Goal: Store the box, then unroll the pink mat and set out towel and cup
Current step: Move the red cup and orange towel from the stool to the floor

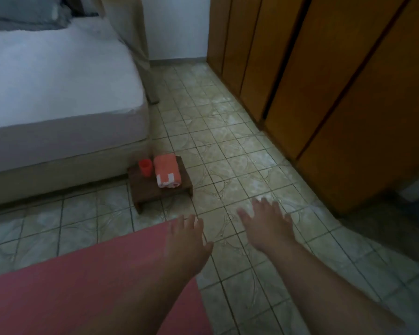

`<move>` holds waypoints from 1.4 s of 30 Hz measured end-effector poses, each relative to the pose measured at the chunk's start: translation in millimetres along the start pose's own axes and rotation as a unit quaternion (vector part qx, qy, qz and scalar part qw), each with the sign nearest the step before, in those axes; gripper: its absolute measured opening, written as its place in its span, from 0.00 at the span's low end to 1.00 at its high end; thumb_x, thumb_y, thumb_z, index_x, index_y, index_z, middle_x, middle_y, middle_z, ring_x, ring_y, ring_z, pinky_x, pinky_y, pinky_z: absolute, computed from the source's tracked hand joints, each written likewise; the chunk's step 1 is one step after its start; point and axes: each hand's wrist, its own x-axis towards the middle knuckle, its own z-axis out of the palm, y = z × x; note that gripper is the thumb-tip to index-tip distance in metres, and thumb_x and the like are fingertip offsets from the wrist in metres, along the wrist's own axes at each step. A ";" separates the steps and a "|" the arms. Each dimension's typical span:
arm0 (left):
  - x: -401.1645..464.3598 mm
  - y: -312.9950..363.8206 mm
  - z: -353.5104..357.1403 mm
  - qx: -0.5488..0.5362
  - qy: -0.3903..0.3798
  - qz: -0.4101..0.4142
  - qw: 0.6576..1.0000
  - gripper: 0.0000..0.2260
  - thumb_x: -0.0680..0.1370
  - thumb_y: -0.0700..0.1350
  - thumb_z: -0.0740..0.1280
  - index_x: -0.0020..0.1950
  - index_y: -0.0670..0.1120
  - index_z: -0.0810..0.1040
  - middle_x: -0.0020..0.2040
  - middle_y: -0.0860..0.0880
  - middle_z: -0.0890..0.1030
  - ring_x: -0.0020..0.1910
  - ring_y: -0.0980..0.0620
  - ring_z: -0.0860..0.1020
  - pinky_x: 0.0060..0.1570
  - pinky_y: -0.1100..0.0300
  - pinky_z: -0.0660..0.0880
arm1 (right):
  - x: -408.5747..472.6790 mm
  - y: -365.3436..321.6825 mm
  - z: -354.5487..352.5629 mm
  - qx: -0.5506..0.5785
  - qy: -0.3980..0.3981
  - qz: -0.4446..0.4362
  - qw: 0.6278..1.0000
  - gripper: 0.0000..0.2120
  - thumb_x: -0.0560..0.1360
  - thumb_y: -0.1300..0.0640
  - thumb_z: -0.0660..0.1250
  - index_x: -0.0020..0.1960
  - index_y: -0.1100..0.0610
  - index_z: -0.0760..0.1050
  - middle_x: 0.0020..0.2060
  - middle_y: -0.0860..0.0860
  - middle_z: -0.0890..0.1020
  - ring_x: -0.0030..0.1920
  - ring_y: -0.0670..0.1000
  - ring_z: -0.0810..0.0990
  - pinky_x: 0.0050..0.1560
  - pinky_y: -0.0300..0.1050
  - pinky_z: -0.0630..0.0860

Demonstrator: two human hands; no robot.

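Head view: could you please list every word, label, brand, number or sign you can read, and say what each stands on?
None: no readable text anywhere.
Towel: white marks on the orange cloth, too blurred to tell if they are letters or pattern.
Cup, mat, stool, bed, wardrobe: no writing seen.

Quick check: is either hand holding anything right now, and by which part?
Nothing is held. The left hand and the right hand are open with fingers spread.
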 end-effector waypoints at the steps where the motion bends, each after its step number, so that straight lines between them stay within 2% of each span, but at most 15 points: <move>1: 3.4 2.9 4.6 -0.007 -0.010 -0.010 1.000 0.30 0.78 0.60 0.55 0.76 0.49 0.52 0.78 0.46 0.51 0.77 0.43 0.46 0.75 0.44 0.47 | 18.3 3.9 -13.4 -0.006 0.010 -0.007 1.000 0.34 0.78 0.34 0.43 0.78 0.51 0.50 0.79 0.51 0.52 0.78 0.55 0.46 0.74 0.60 0.45; 7: 43.7 7.1 31.9 -0.011 -0.066 -0.060 0.996 0.31 0.77 0.60 0.54 0.76 0.50 0.50 0.78 0.48 0.49 0.77 0.44 0.45 0.74 0.44 0.47 | 120.0 4.4 -66.7 -0.019 0.034 -0.063 0.997 0.33 0.78 0.34 0.42 0.78 0.50 0.50 0.79 0.51 0.51 0.78 0.55 0.46 0.74 0.60 0.45; 12: 122.3 -2.1 29.0 -0.029 -0.116 -0.132 0.984 0.33 0.76 0.62 0.55 0.77 0.52 0.48 0.79 0.50 0.47 0.77 0.45 0.44 0.74 0.44 0.47 | 200.0 -10.4 -76.3 -0.028 0.021 -0.090 0.995 0.33 0.78 0.35 0.42 0.78 0.50 0.49 0.79 0.50 0.50 0.78 0.54 0.44 0.75 0.59 0.44; 16: 186.2 -13.2 8.5 -0.034 -0.060 -0.151 0.986 0.31 0.77 0.61 0.55 0.77 0.49 0.51 0.78 0.47 0.50 0.77 0.45 0.47 0.74 0.47 0.48 | 255.3 -16.0 -66.2 -0.026 -0.020 -0.115 0.993 0.32 0.79 0.36 0.43 0.78 0.49 0.49 0.79 0.50 0.50 0.78 0.53 0.44 0.75 0.58 0.44; 19: 236.9 -28.1 -19.8 -0.023 -0.011 -0.170 0.985 0.31 0.78 0.60 0.54 0.77 0.49 0.50 0.79 0.47 0.50 0.77 0.45 0.46 0.74 0.47 0.48 | 289.4 -19.8 -53.6 -0.041 -0.055 -0.132 0.989 0.32 0.78 0.35 0.43 0.78 0.49 0.48 0.79 0.50 0.49 0.78 0.52 0.43 0.75 0.58 0.43; 23: 296.8 -54.1 -57.1 -0.057 0.031 -0.215 0.975 0.32 0.78 0.60 0.57 0.77 0.49 0.50 0.79 0.47 0.49 0.77 0.44 0.45 0.75 0.45 0.47 | 323.0 -16.9 -32.3 -0.056 -0.113 -0.139 0.982 0.33 0.77 0.34 0.43 0.78 0.47 0.48 0.79 0.49 0.46 0.78 0.52 0.42 0.75 0.58 0.43; 27: 347.0 -81.3 -71.0 -0.083 0.068 -0.267 0.958 0.33 0.77 0.60 0.58 0.77 0.49 0.51 0.79 0.47 0.51 0.77 0.45 0.46 0.75 0.46 0.48 | 362.7 -26.0 -13.6 -0.124 -0.173 -0.144 0.967 0.33 0.77 0.33 0.46 0.78 0.45 0.46 0.79 0.49 0.41 0.78 0.52 0.41 0.75 0.57 0.46; 33: 389.9 -111.3 -30.7 -0.086 0.051 -0.339 0.935 0.33 0.77 0.63 0.54 0.77 0.50 0.49 0.79 0.48 0.50 0.77 0.46 0.45 0.75 0.48 0.47 | 456.4 -82.2 2.0 -0.162 -0.205 -0.193 0.946 0.34 0.77 0.33 0.47 0.78 0.45 0.46 0.79 0.49 0.40 0.78 0.52 0.42 0.75 0.57 0.48; 38: 434.5 -145.1 19.7 -0.128 0.046 -0.388 0.912 0.33 0.77 0.63 0.55 0.77 0.51 0.49 0.79 0.47 0.48 0.77 0.46 0.45 0.74 0.49 0.46 | 533.4 -144.8 39.8 -0.113 -0.169 -0.259 0.944 0.32 0.78 0.36 0.46 0.78 0.47 0.46 0.79 0.50 0.43 0.78 0.52 0.41 0.75 0.56 0.46; 42: 472.3 -198.4 62.3 -0.158 0.100 -0.411 0.892 0.37 0.76 0.62 0.58 0.77 0.49 0.44 0.79 0.46 0.47 0.77 0.45 0.43 0.75 0.49 0.48 | 578.9 -199.5 102.4 -0.042 -0.144 -0.288 0.946 0.33 0.78 0.35 0.47 0.78 0.48 0.46 0.79 0.51 0.45 0.78 0.53 0.43 0.75 0.57 0.48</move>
